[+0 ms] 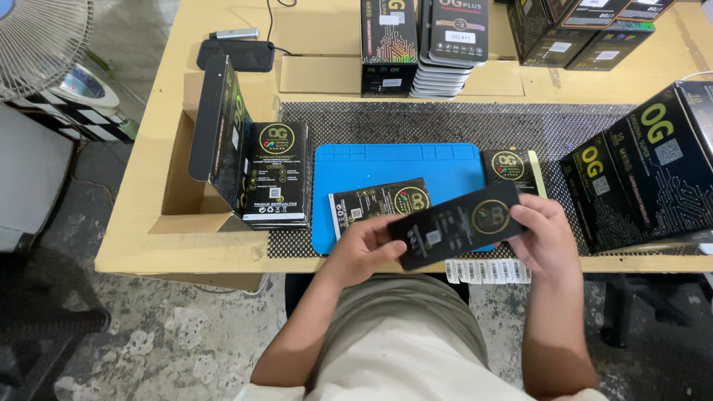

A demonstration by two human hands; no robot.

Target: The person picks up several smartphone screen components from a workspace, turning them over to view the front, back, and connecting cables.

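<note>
Black flat packet (459, 226) is being gripped by both hands' fingers. Left hand (360, 249) is grasping its lower end, right hand (546, 238) its upper end, above the blue mat (386, 163).

The scene is evenly and softly lit; only faint shadows are cast; wide-angle bending is seen at the edges.

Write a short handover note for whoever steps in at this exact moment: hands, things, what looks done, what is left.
Left hand: grips the left end of a flat black pack above the desk's front edge.
Right hand: holds the pack's right end, fingers over its top edge.
A second pack lies on the blue mat; a third lies just right of the mat.
A stack of packs stands in the open tray on the left; black cartons sit on the right.
A label strip lies at the desk edge.
Done: stack in tray. Left: the held and loose packs.
</note>
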